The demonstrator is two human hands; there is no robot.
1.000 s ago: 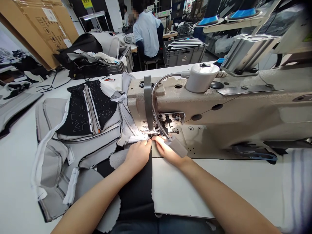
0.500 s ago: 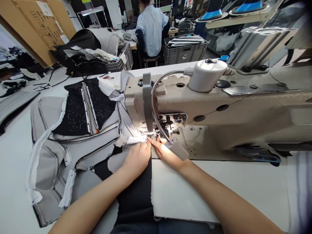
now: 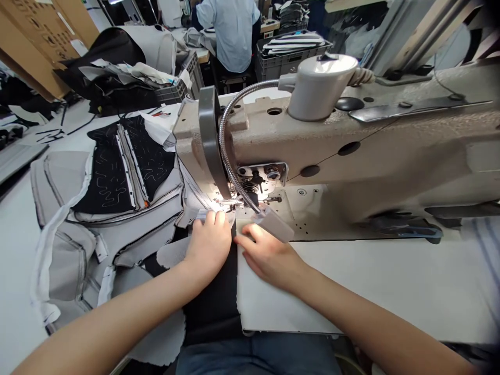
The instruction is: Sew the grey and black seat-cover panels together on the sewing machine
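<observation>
The left hand [image 3: 211, 242] is bending its fingers close together over the black fabric [image 3: 219, 304]; whether it is pinching cannot be told. The right hand [image 3: 271, 258], fingers loosely spread, is hovering over or touching the fabric's side. The fabric is running from the sewing machine [image 3: 375, 151] towards the table's [image 3: 281, 310] front edge; careful guiding means keeping it flat, fingertips clear of the needle area.

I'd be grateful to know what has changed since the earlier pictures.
The right hand has drawn back towards the person, away from the lit needle area, and now lies over the white tabletop beside the black fabric. The left hand stays near the needle area; the sewing machine stands as before.
</observation>
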